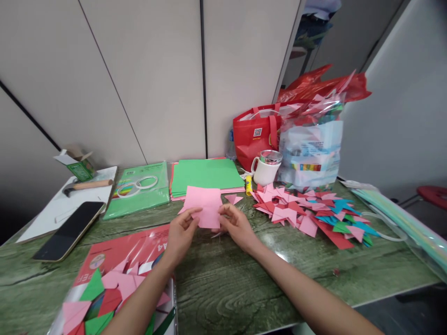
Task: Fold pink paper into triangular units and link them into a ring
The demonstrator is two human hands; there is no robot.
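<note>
A square sheet of pink paper (204, 201) is held up above the table by both hands. My left hand (184, 231) pinches its lower left edge between thumb and fingers. At the lower right edge, my right hand (235, 224) grips the same sheet, its fingers curled. Just behind the paper lies a stack of green, pink and red sheets (207, 176). A small folded pink piece (233, 199) rests right of the held sheet. Under my left forearm, folded pink, red and green pieces (115, 291) lie on a clear A4 paper pack (139, 246).
Right of my hands spreads a heap of folded paper pieces (289, 207). Behind it stand a white mug (265, 171), a yellow glue stick (248, 185), a red bag (251, 135) and a plastic bag (310, 149). A phone (71, 230), hammer (89, 185) and tape rolls (146, 182) lie left.
</note>
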